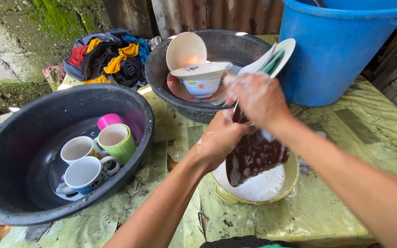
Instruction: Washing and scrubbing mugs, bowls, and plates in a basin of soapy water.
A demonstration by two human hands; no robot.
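Left hand [219, 138] is wrapped round the rim of a dark brown mug [253, 154], fingers closed on it, mug tipped over the yellow bowl [292, 177] of suds on the table [364, 133]. Right hand [258, 98] is soapy and curled above the mug mouth, prob w/ a sponge or cloth in it, but what's gripped can't be made out under the foam.

Progress-wise, looks abt midway imo:
- mug is lathered all over, not rinsed yet, so the scrub step is what's in hand
- black basin [5, 183] on the left has water and 2 white mugs [84, 172] w/ a green cup [118, 142] and a pink cup [109, 120] in it. Whether those are done or waiting can't be told from this view
- second basin [161, 76] further back is stacked w/ a flowered bowl [202, 85], white bowls and plates [276, 57] leaning on the rim, seems drained
- blue bucket [336, 50] sits just beside that basin, contents not visible

Pile of clothes [109, 57] is left behind the basins, untouched.
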